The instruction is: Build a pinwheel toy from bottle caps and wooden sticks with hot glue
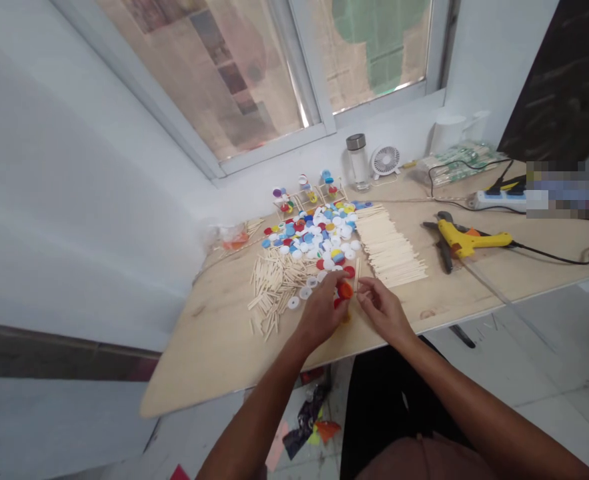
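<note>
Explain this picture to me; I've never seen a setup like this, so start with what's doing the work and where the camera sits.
There's no machine here: a person works with two bare hands. The single picture comes from a camera worn on their head, looking forward and down, so the forearms reach in from the bottom.

On the wooden table lies a heap of colourful caps, with loose short sticks to its left and a neat row of longer sticks to its right. Farther right is a yellow glue gun.

The left hand holds an orange cap. The right hand is close beside it; whether its fingertips grip anything is too small to tell.
</note>
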The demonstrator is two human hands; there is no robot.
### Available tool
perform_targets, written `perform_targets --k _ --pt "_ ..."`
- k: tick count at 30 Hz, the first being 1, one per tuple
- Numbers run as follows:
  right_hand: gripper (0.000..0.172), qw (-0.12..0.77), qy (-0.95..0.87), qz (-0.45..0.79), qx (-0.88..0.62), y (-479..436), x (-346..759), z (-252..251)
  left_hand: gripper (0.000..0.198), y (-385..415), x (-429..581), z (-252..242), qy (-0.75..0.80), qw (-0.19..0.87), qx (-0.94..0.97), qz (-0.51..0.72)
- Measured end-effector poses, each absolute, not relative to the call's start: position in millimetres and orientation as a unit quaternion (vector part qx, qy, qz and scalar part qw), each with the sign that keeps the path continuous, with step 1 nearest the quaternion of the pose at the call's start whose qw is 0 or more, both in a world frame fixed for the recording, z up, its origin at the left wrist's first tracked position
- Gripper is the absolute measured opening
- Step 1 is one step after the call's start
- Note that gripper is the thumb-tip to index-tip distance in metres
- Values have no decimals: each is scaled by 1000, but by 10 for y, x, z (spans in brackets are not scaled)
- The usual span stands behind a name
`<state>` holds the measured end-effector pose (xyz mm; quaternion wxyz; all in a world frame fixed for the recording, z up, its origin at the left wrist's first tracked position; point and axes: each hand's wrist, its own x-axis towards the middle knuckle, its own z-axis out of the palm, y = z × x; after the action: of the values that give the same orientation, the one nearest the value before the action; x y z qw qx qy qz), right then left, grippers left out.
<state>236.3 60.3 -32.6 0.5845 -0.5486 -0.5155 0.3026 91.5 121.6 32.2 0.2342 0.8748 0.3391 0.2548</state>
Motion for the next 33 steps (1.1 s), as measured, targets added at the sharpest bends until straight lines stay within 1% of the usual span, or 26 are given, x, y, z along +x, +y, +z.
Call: perform_targets --k 3,6,11,15,18,23,25,29,33 --pt "34 557 -542 303 -552 605 2350 -307 48 1116 927 293 317 203 894 244" --pt "31 526 -565 298 -561 590 2350 -287 48 1046 956 266 303 171 910 227" --pt "25 519 -569 289 -569 567 2353 -289 46 1043 892 247 318 134 913 216" --pt "27 532 -557 275 -575 577 2344 -306 49 1157 697 253 363 162 882 251" --pt "29 540 -555 261 -576 586 2342 -308 47 1224 528 229 406 207 842 288" --pt "31 530 -581 241 -568 570 2346 -301 46 1191 345 109 432 275 797 319" --pt "33 503 -614 193 -577 557 2337 -300 44 1175 314 64 440 293 782 330" --pt "31 400 -674 66 -618 536 2295 -293 44 1220 303 38 447 321 755 357" --pt "29 337 -684 35 -646 535 2259 -281 42 1336 379 68 438 335 746 372"
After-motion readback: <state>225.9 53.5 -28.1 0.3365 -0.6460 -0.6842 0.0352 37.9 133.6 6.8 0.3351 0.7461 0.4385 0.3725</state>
